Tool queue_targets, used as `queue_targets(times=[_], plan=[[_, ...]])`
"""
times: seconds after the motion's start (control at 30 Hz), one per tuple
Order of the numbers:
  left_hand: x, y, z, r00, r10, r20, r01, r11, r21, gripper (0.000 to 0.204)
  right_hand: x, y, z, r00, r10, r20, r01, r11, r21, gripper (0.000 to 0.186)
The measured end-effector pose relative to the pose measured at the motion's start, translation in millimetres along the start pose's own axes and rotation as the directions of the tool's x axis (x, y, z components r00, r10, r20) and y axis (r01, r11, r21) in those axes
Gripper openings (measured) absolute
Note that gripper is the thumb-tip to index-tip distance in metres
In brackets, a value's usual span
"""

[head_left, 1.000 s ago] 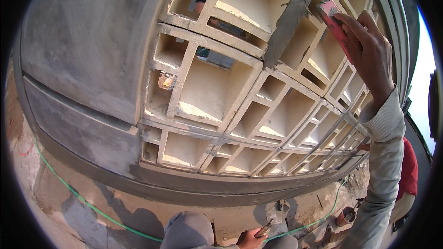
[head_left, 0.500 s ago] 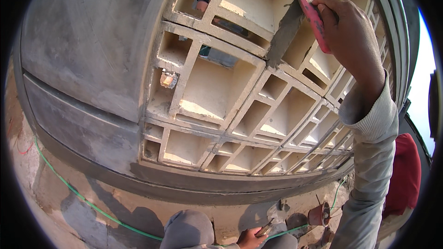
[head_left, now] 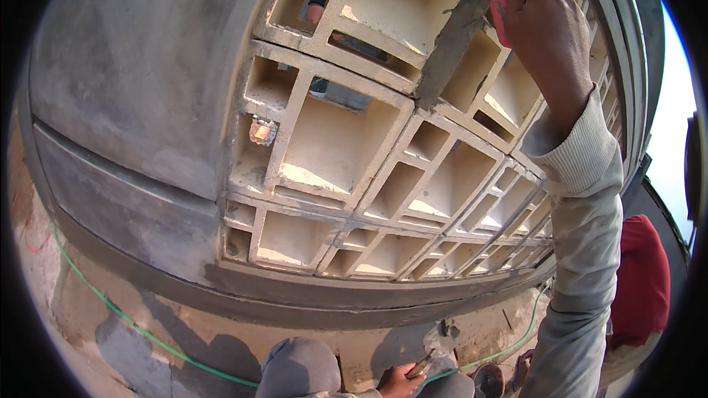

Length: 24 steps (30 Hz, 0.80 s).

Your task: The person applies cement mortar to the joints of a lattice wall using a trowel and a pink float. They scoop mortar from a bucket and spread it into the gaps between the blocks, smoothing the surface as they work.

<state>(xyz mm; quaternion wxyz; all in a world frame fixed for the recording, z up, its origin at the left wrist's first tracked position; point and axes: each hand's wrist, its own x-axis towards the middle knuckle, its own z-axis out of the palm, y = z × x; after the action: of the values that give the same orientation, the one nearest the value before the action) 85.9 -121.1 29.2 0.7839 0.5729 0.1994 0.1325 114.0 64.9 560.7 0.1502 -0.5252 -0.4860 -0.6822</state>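
From afar I see a pink float [head_left: 496, 3], smeared with grey, tilted steeply at the mortar band [head_left: 453, 40]. A slim tool [head_left: 421, 366] slants low in my view.

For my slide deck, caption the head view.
Right hand holds a pink tool at a grey strip on cream latticework; left hand grips a slim tool below.

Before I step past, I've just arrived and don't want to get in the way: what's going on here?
The person's right hand holds a red hand tool up at the grey strip on a pale openwork wall. The left hand is down by the knees, gripping a small slim tool. Another person in a red garment is off to the right.
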Motion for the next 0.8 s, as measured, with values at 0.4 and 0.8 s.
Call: queue_targets(times=[0.4, 0.8], plan=[[0.3, -10.0, 2.2, 1.000, 0.000, -0.006, 0.000, 0.998, -0.064, 0.022, -22.2, -17.7, -45.7, 0.996, 0.057, 0.075, -0.078, 0.943, 0.323, 0.016], [6.6, -15.3, 2.3, 0.999, 0.032, -0.008, -0.032, 0.999, 0.030, 0.027, 50.7, 21.4, -47.4, 0.853, -0.459, 0.249, 0.500, 0.854, -0.140, 0.024]])
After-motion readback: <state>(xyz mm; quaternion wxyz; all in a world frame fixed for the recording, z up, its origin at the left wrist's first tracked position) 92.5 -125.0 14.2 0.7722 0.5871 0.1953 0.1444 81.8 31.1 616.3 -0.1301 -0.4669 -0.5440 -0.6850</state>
